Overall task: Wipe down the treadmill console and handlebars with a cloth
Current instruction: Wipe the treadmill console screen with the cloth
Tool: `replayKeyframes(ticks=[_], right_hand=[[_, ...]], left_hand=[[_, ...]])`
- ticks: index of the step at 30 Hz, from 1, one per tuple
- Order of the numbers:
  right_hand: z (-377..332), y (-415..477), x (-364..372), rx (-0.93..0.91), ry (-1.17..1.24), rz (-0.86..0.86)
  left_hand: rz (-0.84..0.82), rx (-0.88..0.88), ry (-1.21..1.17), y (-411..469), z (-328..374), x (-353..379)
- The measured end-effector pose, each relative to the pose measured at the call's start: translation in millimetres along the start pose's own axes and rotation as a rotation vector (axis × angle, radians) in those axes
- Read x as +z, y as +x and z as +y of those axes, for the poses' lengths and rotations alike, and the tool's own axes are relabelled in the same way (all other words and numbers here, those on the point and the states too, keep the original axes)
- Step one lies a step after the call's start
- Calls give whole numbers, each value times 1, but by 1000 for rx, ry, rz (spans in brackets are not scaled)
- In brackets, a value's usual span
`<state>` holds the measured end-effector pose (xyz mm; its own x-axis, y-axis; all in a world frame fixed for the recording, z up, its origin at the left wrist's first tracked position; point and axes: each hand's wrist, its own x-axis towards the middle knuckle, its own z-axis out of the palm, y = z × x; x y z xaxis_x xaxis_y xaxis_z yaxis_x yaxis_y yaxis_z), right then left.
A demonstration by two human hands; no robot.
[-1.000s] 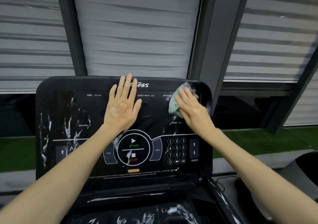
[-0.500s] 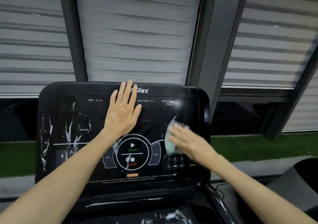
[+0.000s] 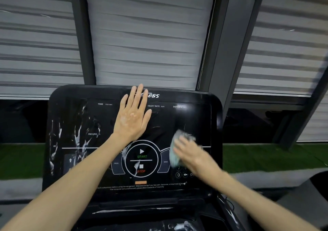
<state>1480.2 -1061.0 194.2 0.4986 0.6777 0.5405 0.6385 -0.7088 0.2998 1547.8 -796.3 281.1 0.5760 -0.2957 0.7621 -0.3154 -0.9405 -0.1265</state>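
Note:
The black treadmill console (image 3: 195, 117) fills the middle of the view, tilted up toward me. White foamy smears cover its left side (image 3: 78, 138) and run across the START/STOP circle (image 3: 141, 160). My left hand (image 3: 132, 117) lies flat with straight fingers on the upper middle of the panel. My right hand (image 3: 192, 155), blurred by motion, presses a pale green cloth (image 3: 174, 152) against the panel's right side, just above the number keypad. The handlebars are out of view.
A black tray ledge (image 3: 134, 211) with white smears runs below the console. Grey window blinds (image 3: 145, 41) and dark frame posts stand behind it. A strip of green turf (image 3: 266, 158) lies outside at both sides.
My right hand has swept the cloth from the console's top right corner down to the keypad area. The left hand has stayed flat in place. The camera tilted slightly.

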Motion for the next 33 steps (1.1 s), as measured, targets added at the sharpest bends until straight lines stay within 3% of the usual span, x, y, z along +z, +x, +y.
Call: replayKeyframes(ticks=[4, 9, 16, 21, 26, 33], right_hand=[[-25, -61, 32, -154, 66, -126], [-4, -36, 16, -295, -76, -154], [69, 86, -49, 63, -75, 183], [74, 106, -57, 198, -29, 246], [27, 34, -21, 161, 13, 138], [-25, -69, 22, -158, 34, -112]], left_hand=[[-3, 0, 3, 1, 0, -1], [4, 3, -4, 1, 0, 0], [1, 1, 4, 0, 0, -1], [-1, 0, -5, 0, 0, 0], [-1, -1, -7, 0, 0, 0], [0, 1, -2, 1, 0, 0]])
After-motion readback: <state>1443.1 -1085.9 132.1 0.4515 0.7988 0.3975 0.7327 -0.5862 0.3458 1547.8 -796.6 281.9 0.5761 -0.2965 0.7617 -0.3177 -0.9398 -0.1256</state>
